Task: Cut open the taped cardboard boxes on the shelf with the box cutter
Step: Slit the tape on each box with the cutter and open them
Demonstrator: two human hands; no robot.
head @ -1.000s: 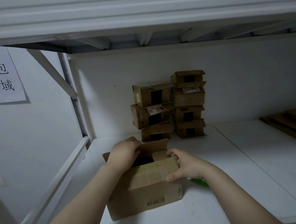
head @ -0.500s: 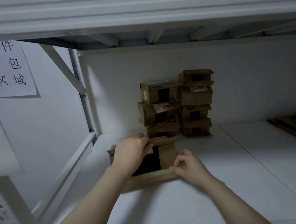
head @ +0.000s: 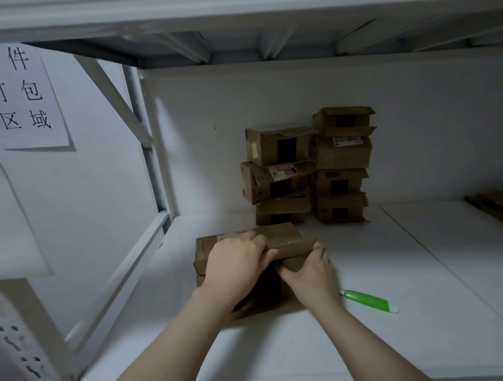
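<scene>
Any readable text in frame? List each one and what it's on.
"寄件 打包 区域": paper sign on the left wall.
Shipping labels on the stacked boxes: too small to read.
Label strip on the front box, partly under the left hand: blurred, unreadable.

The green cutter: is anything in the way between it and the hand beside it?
No, nothing visible. The green cutter lies alone on the white shelf, just right of the right hand, which rests on the brown box. Only bare shelf lies between them.
</scene>
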